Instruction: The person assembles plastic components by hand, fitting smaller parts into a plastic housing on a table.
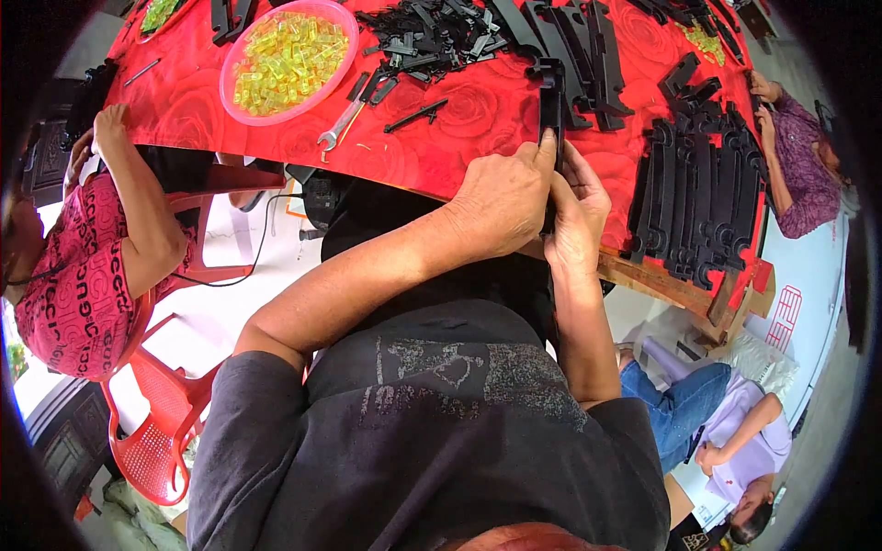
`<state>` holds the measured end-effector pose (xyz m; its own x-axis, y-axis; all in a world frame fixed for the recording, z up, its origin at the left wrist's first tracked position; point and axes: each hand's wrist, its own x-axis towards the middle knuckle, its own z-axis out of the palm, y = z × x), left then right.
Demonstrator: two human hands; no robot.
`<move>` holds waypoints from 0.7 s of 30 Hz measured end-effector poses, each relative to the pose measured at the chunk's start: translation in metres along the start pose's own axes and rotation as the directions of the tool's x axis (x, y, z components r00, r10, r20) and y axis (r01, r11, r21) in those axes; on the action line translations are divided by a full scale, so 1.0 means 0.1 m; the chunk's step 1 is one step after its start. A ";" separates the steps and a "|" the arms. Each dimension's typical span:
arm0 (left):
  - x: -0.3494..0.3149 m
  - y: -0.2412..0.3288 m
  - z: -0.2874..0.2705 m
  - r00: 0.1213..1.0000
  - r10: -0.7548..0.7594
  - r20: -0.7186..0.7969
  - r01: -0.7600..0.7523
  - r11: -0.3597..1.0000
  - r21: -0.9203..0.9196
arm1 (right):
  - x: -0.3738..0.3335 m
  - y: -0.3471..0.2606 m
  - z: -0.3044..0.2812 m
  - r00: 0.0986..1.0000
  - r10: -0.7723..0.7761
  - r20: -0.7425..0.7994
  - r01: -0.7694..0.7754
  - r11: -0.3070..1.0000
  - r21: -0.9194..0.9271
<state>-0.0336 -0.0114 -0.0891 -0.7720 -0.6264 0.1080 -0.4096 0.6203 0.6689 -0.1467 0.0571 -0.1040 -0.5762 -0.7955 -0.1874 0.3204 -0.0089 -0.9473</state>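
Note:
A long black plastic part (550, 94) with a notched far end stands out from between my hands at the table's front edge. My left hand (503, 200) is closed on its near portion, with the index finger stretched along the top. My right hand (577, 209) wraps the same part from the right side, and its thumb lies close to the left fingers. My hands cover the near end of the part. Just beyond it on the right lie several similar long black parts (602, 64).
Red rose-patterned cloth (413, 147) covers the table. On it are a pink bowl (226, 92) of yellow translucent pieces, a wrench (342, 126), a pile of small black pieces (427, 37) and rows of black parts (694, 197). People sit left, right and lower right; a red chair (152, 450) stands left.

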 end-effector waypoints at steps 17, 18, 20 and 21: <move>0.10 0.05 0.08 0.949 -0.312 -0.038 0.234 0.784 -0.575 | -0.03 0.00 0.10 0.997 0.026 -0.068 -0.010 0.973 0.231; 0.09 0.06 0.06 0.947 -0.320 -0.018 0.255 0.786 -0.563 | -0.04 -0.01 0.10 0.997 0.047 -0.063 -0.030 0.966 0.257; 0.05 0.03 0.07 0.960 -0.277 -0.042 0.205 0.796 -0.570 | -0.02 -0.01 0.07 0.996 0.068 -0.058 -0.048 0.958 0.284; 0.04 0.02 0.09 0.970 -0.234 -0.067 0.154 0.804 -0.575 | 0.04 0.01 0.03 0.998 0.051 -0.036 -0.038 0.955 0.293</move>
<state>-0.0418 -0.0083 -0.0945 -0.6200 -0.7846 -0.0025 -0.1692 0.1306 0.9769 -0.1463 0.0518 -0.1050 -0.5861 -0.7725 -0.2443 0.5484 -0.1563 -0.8215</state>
